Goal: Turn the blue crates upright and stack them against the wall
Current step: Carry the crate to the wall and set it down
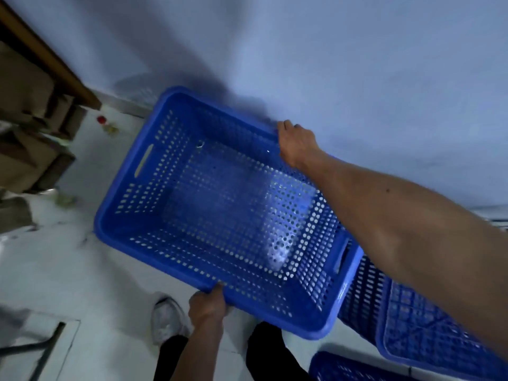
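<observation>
Head view, looking down: a person holds 1 blue crate (220, 210) w/ both hands beside a pale wall (330, 50). Crate is upright, open top toward the camera, tilted a little, w/ its perforated base & 4 sides all in sight. 2 handle openings show: left slot (143, 160) in one short end, right slot (341, 253) in the other.

Left hand (206, 303) has the near long rim, thumb on top, fingers curled under, its grip clamped on the rim. Right hand (295, 144), arm stretched across the frame, has the far long rim on the wall side, fingers hooked over the edge, grip likewise clamped on the crate. Far rim sits close to the wall; whether it touches can't be told, nor whether the crate rests on anything below.

Blue crates in shot: 3. Second crate (417, 325) lies at lower right, overlapped in view by the held crate's corner & by the right forearm, w/ a ribbed lattice face up. Third crate (346, 367) pokes in at the bottom edge, only a perforated strip seen; can't tell which way up.

Also in frame: white tiled floor (68, 270); 1 white shoe (166, 317) & dark trouser legs (176, 358) below the held crate; brown wooden furniture (41, 50) at upper left; 1 small red-capped bottle (102, 120) on the floor near it, blurred.
</observation>
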The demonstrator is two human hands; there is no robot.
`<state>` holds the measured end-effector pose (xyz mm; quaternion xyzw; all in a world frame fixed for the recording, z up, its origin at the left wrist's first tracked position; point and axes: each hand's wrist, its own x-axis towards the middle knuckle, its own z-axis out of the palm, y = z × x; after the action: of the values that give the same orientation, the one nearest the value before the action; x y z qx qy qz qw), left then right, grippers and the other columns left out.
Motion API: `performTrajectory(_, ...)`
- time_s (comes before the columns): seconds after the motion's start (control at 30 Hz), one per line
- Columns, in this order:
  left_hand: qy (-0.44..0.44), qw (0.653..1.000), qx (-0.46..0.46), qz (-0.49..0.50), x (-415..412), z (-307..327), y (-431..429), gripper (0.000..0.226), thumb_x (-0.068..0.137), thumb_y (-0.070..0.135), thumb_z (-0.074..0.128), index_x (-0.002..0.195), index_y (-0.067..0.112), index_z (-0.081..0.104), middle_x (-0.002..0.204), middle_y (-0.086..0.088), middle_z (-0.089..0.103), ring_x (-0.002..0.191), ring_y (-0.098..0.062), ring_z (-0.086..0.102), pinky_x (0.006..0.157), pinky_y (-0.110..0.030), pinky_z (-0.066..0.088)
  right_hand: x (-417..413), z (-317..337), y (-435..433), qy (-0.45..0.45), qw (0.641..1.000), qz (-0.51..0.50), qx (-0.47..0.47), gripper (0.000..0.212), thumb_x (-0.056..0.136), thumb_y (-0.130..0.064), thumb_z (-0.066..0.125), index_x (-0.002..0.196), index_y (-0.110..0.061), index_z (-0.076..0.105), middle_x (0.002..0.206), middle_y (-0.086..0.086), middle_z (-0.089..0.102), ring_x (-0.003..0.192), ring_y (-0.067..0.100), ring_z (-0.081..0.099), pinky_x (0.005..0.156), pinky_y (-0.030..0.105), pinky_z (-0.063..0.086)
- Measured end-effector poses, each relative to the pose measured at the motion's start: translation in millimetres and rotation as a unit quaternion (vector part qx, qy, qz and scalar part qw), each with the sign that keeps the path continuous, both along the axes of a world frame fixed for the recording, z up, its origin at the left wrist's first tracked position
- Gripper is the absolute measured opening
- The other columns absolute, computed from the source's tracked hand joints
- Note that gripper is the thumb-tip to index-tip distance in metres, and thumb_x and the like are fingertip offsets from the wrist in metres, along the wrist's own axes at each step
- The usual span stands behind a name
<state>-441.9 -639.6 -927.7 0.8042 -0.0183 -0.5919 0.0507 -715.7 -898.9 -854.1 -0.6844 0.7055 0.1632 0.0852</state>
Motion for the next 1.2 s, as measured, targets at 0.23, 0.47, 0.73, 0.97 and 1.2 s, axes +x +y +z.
performTrajectory(0.23,0.025,0.997,-0.037,0.065,-41.2,-0.6,-10.2,0.02,0.09,0.014,0.07,0.089,-0.004,0.06,0.081,-0.021,0.067,0.07,-0.033,0.068,0.041,-0.028,0.056,-16.4,-37.2,-18.2,0.003,1.0,-0.01,0.01,0.06,0.084,-0.007,0.065,0.137,-0.001,0.036,0.126,0.018,0.05,0.108,0.04,0.056,0.074,0.046,0.045)
performTrajectory(0.47,0.069,0.993,-0.011,0.096,-57.1,-8.5,-20.8,0.02,0.099,0.015,0.057,0.088,-0.002,0.054,0.081,-0.022,0.063,0.065,-0.028,0.065,0.039,-0.027,0.055,-32.8,-64.5,-27.8,-0.02,0.999,-0.036,0.009,0.06,0.085,-0.004,0.057,0.14,-0.002,0.035,0.128,0.018,0.048,0.11,0.04,0.054,0.084,0.047,0.044)
performTrajectory(0.73,0.086,0.992,-0.02,0.095,-74.9,-9.8,-38.6,0.014,0.099,0.009,0.054,0.092,-0.002,0.054,0.077,-0.025,0.064,0.042,-0.023,0.066,0.041,-0.033,0.057,-46.6,-65.2,-38.9,-0.108,0.987,-0.053,0.107,0.07,0.086,-0.012,0.051,0.149,-0.003,0.021,0.149,0.019,0.031,0.13,0.04,0.038,0.099,0.05,0.042)
performTrajectory(0.97,0.063,0.946,0.033,-0.316,-42.7,15.1,-63.5,0.038,0.099,0.034,0.052,0.092,-0.002,0.062,0.083,-0.02,0.073,0.058,-0.026,0.069,0.065,-0.037,0.06,-23.7,-45.1,55.8,-0.124,0.977,-0.001,0.173,0.075,0.097,-0.026,0.051,0.156,-0.007,0.01,0.163,0.012,0.009,0.147,0.032,0.019,0.118,0.042,0.023)
performTrajectory(1.2,-0.09,0.623,-0.215,-0.747,-19.6,39.0,-119.7,0.035,0.095,0.043,0.047,0.092,0.013,0.066,0.093,-0.01,0.07,0.092,-0.029,0.066,0.073,-0.034,0.049,34.6,-44.3,183.1,-0.232,0.943,-0.08,0.226,0.092,0.087,-0.068,0.051,0.155,-0.016,0.019,0.16,0.005,0.022,0.144,0.026,0.027,0.112,0.043,0.029)
